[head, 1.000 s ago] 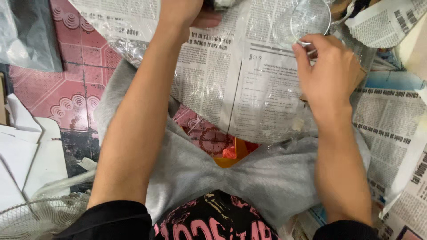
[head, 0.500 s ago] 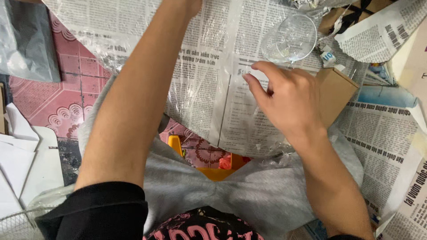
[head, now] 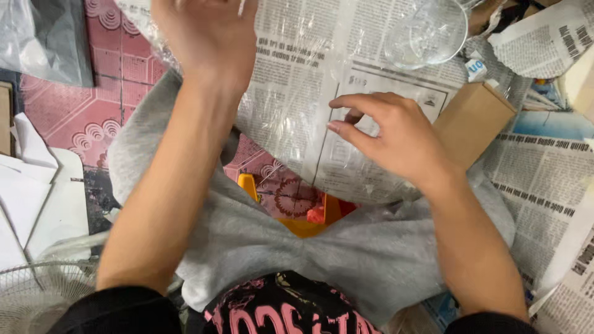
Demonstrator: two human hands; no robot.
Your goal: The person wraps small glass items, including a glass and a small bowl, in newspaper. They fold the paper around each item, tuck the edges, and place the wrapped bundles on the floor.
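Observation:
A sheet of clear plastic wrap point(head: 291, 117) lies over a spread newspaper point(head: 346, 74) in front of me. My left hand point(head: 204, 37) rests at the sheet's upper left edge, fingers bent down onto the plastic; whether it pinches the sheet is hidden. My right hand point(head: 396, 136) hovers over the lower right part of the sheet with fingers curled and apart, holding nothing. A clear glass bowl point(head: 427, 31) stands on the newspaper just above my right hand. A brown cardboard box point(head: 473, 120) lies directly to the right of that hand.
Crumpled and flat newspapers point(head: 544, 179) cover the floor at right. Red patterned floor tiles point(head: 74, 124) show at left, with white card pieces point(head: 37, 198) and a fan grille point(head: 37, 297). An orange stool point(head: 297, 226) sits beneath my grey shorts point(head: 346, 260).
My right hand has drawn back from the glass bowl down and left over the plastic sheet. My left hand has come into view at the top. The view has shifted, uncovering the cardboard box.

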